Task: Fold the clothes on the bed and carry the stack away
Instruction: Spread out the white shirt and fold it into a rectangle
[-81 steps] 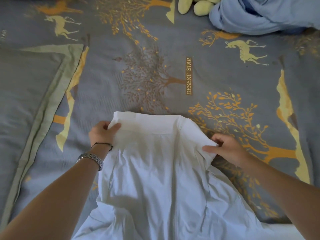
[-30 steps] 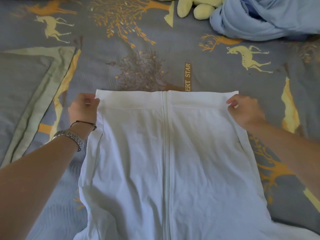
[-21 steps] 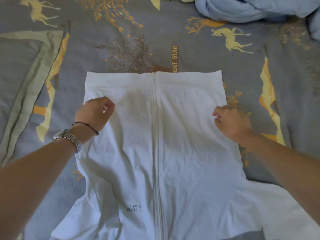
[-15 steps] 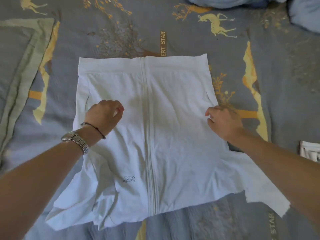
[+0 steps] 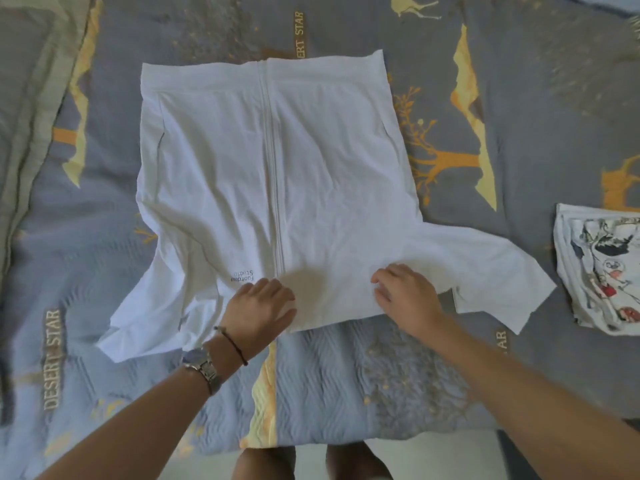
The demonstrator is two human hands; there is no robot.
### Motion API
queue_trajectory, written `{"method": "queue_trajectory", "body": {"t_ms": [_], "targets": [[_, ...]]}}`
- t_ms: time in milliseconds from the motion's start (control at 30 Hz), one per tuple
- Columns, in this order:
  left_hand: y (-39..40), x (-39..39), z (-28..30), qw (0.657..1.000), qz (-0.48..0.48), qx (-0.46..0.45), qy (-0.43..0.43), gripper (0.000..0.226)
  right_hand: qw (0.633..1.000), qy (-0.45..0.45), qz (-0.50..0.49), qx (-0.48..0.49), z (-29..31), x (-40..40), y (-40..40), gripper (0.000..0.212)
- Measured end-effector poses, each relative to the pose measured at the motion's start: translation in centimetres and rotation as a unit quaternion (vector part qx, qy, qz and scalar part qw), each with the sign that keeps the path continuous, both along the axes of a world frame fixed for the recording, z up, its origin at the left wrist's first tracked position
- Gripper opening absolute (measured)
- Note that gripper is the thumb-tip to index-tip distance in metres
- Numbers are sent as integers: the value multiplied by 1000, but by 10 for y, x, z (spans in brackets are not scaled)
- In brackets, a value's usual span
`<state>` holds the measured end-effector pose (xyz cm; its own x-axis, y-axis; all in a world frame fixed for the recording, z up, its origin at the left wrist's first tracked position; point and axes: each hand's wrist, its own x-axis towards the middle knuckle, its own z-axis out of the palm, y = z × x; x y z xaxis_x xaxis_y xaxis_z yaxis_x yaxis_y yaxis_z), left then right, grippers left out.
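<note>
A white short-sleeved shirt (image 5: 277, 174) lies spread flat on the bed, hem away from me, a centre seam running down it, sleeves fanned out left and right. My left hand (image 5: 259, 308) rests palm down on the shirt's near edge beside a small printed label. My right hand (image 5: 407, 294) presses flat on the near edge to the right of the seam. Neither hand grips the cloth. A folded white garment with a colourful print (image 5: 602, 268) lies at the right edge.
The bed cover (image 5: 346, 393) is grey-blue with yellow trees, deer and "DESERT STAR" lettering. A grey pillow (image 5: 31, 81) lies at the far left. The bed's near edge and pale floor (image 5: 433, 459) show at the bottom, with my legs there.
I spread the bunched shirt flat, let go of its hem corners, and slid both hands down the cloth toward me to its near edge. The view tilted down; the folded printed garment came into sight.
</note>
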<state>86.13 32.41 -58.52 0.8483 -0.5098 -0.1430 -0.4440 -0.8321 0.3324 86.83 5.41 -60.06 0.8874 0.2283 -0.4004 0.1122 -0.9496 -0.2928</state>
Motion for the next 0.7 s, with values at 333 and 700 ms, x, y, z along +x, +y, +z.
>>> {"method": "queue_trajectory", "body": {"t_ms": [333, 700], "targets": [[44, -68, -34, 992, 35, 107, -57, 48, 994, -75, 77, 17, -15, -55, 55, 43], [79, -40, -22, 990, 92, 18, -103, 10, 984, -159, 71, 38, 5, -14, 70, 16]]}}
